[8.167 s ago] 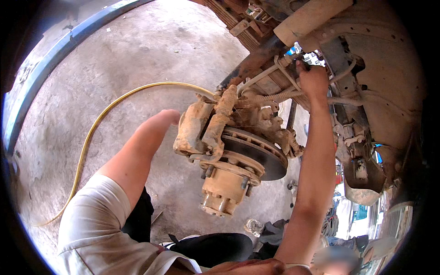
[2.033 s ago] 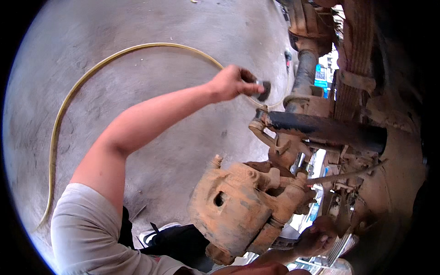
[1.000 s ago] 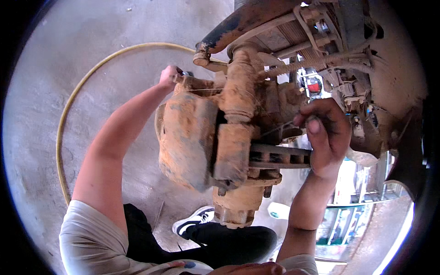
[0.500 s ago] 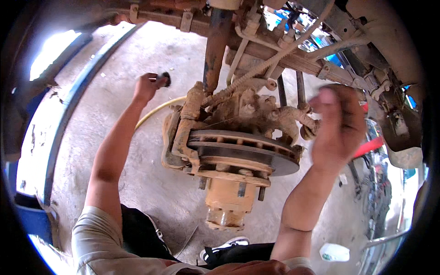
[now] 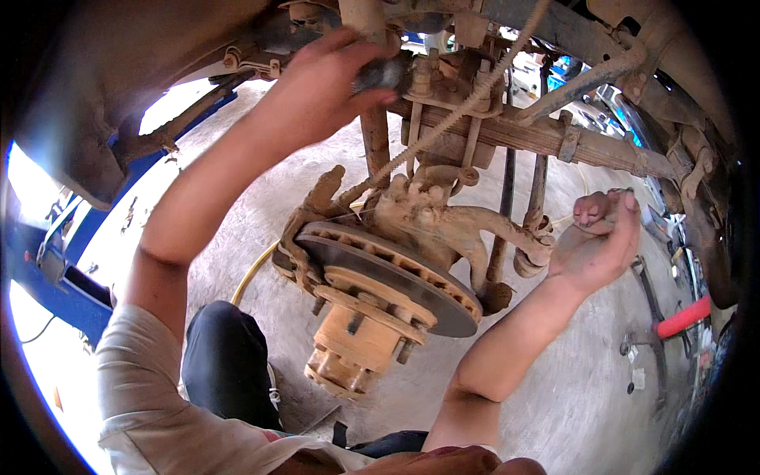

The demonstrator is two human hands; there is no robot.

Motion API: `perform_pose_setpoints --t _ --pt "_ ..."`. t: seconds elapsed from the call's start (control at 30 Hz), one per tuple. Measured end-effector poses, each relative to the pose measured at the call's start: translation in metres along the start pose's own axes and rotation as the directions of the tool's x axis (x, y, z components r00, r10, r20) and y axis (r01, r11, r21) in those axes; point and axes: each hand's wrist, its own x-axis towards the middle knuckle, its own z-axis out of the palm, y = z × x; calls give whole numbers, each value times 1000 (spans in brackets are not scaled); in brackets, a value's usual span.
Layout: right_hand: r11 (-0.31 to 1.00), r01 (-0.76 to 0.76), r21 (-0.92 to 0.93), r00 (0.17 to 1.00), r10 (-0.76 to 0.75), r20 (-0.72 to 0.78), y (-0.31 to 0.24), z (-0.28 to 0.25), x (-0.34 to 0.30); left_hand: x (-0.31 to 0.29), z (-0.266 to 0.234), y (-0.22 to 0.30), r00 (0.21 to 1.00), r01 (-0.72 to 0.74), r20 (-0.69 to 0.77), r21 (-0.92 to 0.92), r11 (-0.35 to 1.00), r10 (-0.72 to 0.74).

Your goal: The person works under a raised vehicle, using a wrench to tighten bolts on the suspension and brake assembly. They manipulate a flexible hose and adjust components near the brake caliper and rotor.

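Observation:
My left hand (image 5: 340, 87) is raised at the upper part of the suspension, its fingers closed round a dark cylindrical piece (image 5: 381, 75). Motion blur hides what exactly that piece is. It is beside the bolts on top of the leaf spring (image 5: 538, 136) and in front of the upright shock absorber (image 5: 375, 142). On the right, my right hand (image 5: 598, 237) hangs in the air near the steering arm's ball joint (image 5: 532, 257), fingers curled in; whatever they may hold is hidden. Below, between my arms, sit the brake disc (image 5: 388, 273) and the dusty wheel hub (image 5: 348, 348).
A ribbed hose (image 5: 443, 131) crosses diagonally in front of the spring. Behind the disc runs a yellow hose (image 5: 252, 273) on the concrete floor. Blue metal frame parts (image 5: 59, 305) stand at left. A red-handled tool (image 5: 682, 318) lies at far right.
My left hand has come up and rightward with the dark piece, from over the floor to the spring bolts. My right hand is lower, with its fingers curled. The view has shifted and tilted.

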Motion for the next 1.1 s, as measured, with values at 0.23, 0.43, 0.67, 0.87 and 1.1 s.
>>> perform_pose_setpoints --t 0.23,0.43,0.67,0.87,1.1 --pt "992 -118 46 993 118 6 24 -27 2 97 78 8 950 -236 253 205 950 182" --pt "983 -141 120 988 133 72 14 -25 3 120 103 2 882 -328 440 307 894 172" --pt "985 -159 72 985 153 79 31 -34 3 111 103 8 782 -517 579 396 759 230" --pt "986 -143 91 987 135 90 31 -34 3 114 84 6 767 -601 539 412 685 349" --pt "993 -120 20 991 118 59 26 -24 0 132 105 7 766 -595 561 431 678 315"
